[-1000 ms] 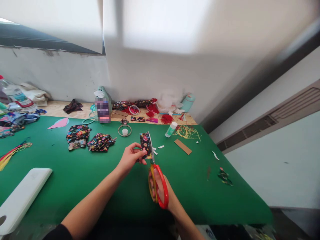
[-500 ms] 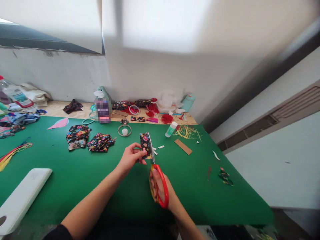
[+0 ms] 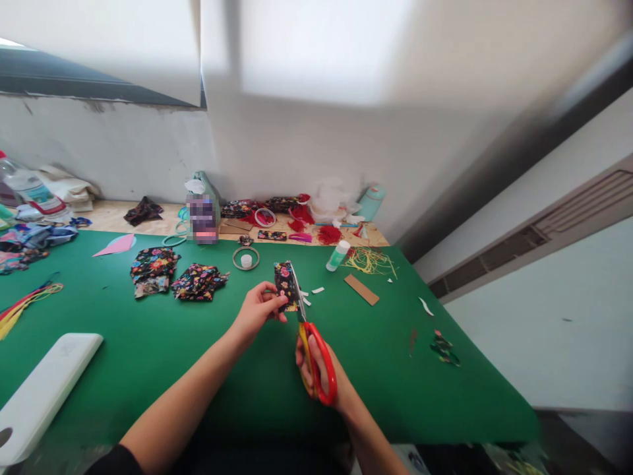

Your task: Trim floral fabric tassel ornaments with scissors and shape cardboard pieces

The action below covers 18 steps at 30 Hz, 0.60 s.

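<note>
My left hand point(image 3: 261, 305) pinches a small black floral fabric strip point(image 3: 285, 280) between thumb and fingers, above the green table. Scissors point(image 3: 324, 369) with red and yellow handles are in my right hand point(image 3: 309, 366), its fingers through the loops. Their blades lie along the strip's right edge, pointing away from me; whether they are cutting into it I cannot tell. Small white scraps point(image 3: 318, 290) lie just right of the blades. A glue stick point(image 3: 337, 256) and a brown cardboard strip point(image 3: 361, 289) rest farther right. Beyond my left hand, a ring point(image 3: 253, 252) surrounds a white cap point(image 3: 246, 262).
Two piles of floral fabric point(image 3: 153, 269) lie left of my hands. A white device point(image 3: 52, 389) sits at the near left. Yellow strings point(image 3: 368, 260) and fabric scraps point(image 3: 445, 348) are on the right. Bottles and red threads point(image 3: 330, 233) line the back by the wall.
The scissors' handles have come closer together, with the blades still at the strip's right edge. The strip and my left hand have shifted very slightly left.
</note>
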Motion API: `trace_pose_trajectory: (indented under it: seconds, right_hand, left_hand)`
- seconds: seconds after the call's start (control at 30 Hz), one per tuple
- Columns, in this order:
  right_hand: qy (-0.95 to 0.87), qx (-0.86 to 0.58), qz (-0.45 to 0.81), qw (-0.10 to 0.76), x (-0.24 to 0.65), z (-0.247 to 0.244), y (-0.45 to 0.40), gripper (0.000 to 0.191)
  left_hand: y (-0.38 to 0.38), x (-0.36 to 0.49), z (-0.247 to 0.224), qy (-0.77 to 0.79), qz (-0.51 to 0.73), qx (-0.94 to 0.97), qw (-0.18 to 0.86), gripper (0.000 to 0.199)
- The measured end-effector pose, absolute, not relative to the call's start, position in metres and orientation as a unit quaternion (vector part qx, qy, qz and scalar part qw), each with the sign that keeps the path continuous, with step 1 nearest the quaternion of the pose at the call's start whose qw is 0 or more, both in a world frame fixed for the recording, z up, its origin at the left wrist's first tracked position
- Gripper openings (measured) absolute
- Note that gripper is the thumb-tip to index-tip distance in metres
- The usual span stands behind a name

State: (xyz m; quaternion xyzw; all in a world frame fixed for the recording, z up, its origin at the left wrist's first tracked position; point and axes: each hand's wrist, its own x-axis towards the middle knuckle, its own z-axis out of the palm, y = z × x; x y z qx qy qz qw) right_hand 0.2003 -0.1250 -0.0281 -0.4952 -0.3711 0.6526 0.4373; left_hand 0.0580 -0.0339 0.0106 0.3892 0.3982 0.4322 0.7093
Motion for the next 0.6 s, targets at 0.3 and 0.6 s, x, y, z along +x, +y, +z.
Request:
trace_pose_trajectory:
  seconds: [0.3, 0.6]
  right_hand:
    - [-0.347, -0.441, 0.68, 0.472, 0.2036, -0.0269, -0.1239, 0.057]
    - [-0.34, -0.44, 0.675, 0.485, 0.2023, -0.0194, -0.1241, 0.058]
  left_hand:
    - [-0.0332, 0.0578, 0.0127, 0.4, 0.444, 0.343, 0.724, 0.043]
    - [-0.0335, 0.056, 0.0202, 0.401, 0.461, 0.278, 0.741, 0.04]
